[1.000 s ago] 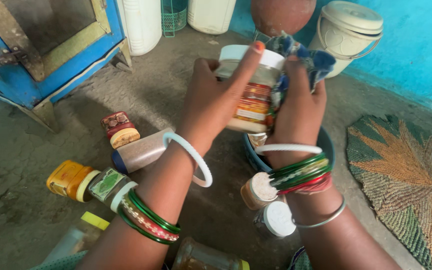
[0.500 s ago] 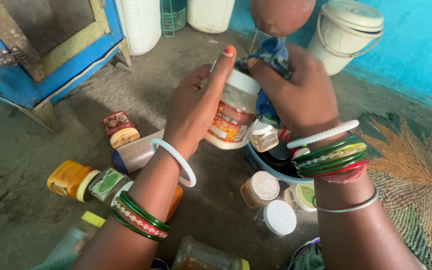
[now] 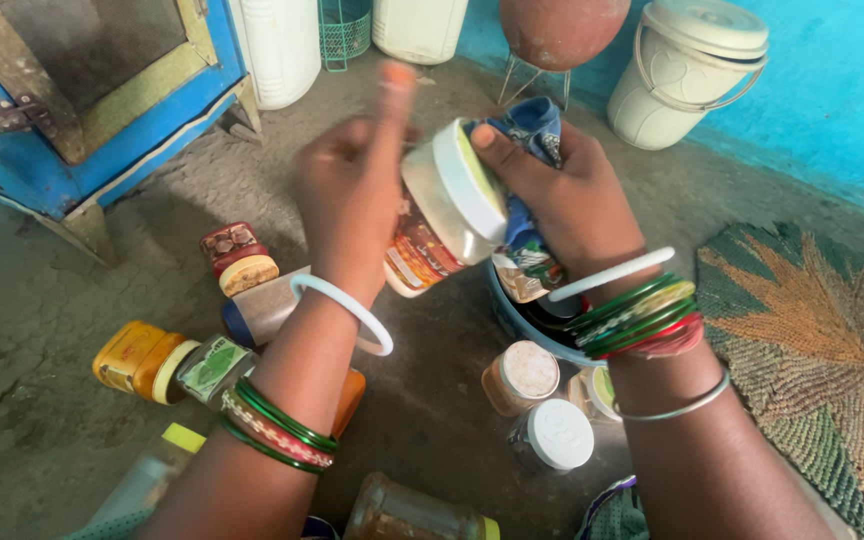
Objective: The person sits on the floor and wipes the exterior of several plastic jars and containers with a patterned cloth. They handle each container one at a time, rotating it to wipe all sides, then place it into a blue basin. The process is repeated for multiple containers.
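Clear plastic jar (image 3: 432, 225) with white lid, tilted sideways above the floor: left hand (image 3: 352, 190) clasps its body, index finger raised free. Right hand (image 3: 567, 195) bunches a blue cloth (image 3: 532, 135) against the lid, seemingly wiping. Below the fingers: blue bowl (image 3: 512, 318), small white-lidded jars (image 3: 552, 435).

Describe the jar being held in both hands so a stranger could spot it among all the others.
Start at the blue cabinet on the left and look right to mid-picture, where the left hand and right hand meet above the floor. Between them is the jar, clear plastic with a white lid. Unlike the jars on the ground, it is lifted and tilted, with a blue cloth against its lid.
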